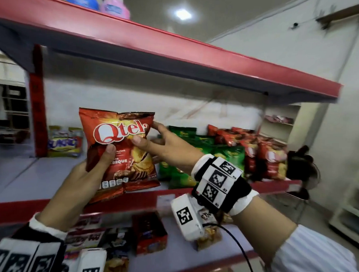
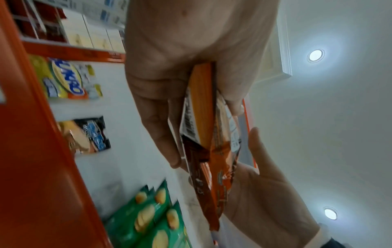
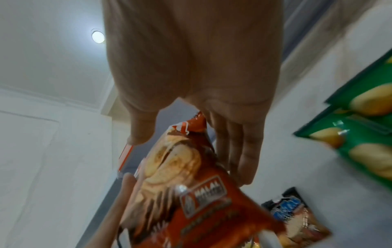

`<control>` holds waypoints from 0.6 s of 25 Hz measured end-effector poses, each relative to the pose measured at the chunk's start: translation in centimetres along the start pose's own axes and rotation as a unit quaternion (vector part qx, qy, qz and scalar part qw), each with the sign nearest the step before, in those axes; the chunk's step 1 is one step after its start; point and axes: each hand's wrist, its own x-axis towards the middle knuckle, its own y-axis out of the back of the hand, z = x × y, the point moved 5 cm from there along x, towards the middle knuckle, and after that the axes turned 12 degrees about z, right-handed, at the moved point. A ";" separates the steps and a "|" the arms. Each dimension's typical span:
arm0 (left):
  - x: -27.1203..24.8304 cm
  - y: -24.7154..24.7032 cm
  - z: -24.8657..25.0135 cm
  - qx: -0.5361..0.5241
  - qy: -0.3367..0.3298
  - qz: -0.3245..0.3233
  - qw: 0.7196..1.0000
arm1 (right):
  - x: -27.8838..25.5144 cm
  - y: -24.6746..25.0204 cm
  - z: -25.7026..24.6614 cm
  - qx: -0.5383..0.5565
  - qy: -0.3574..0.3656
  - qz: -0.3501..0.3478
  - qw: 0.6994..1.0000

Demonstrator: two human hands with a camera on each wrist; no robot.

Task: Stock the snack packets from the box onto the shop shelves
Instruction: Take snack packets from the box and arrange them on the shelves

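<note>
A red Qtela barbeque snack packet (image 1: 121, 146) is held upright above the front of the middle shelf (image 1: 26, 181). My left hand (image 1: 104, 153) grips its lower left part, thumb on the front and fingers behind. My right hand (image 1: 146, 132) pinches its right edge, thumb on the front and fingers (image 3: 239, 151) stretched behind. The left wrist view shows the packet (image 2: 212, 151) edge-on between my thumb and fingers. To the right, green packets (image 1: 182, 156) and red packets (image 1: 265, 157) stand in rows on the same shelf. No box is in view.
A yellow and blue packet (image 1: 62, 142) stands at the shelf's back left, beside a red upright (image 1: 38, 110). The red upper shelf (image 1: 177, 50) hangs close overhead. The lower shelf (image 1: 190, 258) carries boxes and packets (image 1: 148, 232). A dark fan (image 1: 301, 166) stands at the right.
</note>
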 end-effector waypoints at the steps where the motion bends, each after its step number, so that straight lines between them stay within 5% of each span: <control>1: -1.6 -2.1 0.0 0.004 0.001 -0.015 1.000 | -1.9 2.1 0.8 -0.004 -0.002 0.011 1.000; 7: -8.1 -12.1 -1.0 0.035 0.022 -0.112 0.993 | -8.9 12.8 5.7 -0.024 -0.030 0.093 0.995; 15: -8.2 -22.3 -2.1 0.042 -0.017 -0.198 0.979 | -12.8 26.6 9.0 -0.004 -0.034 0.242 0.970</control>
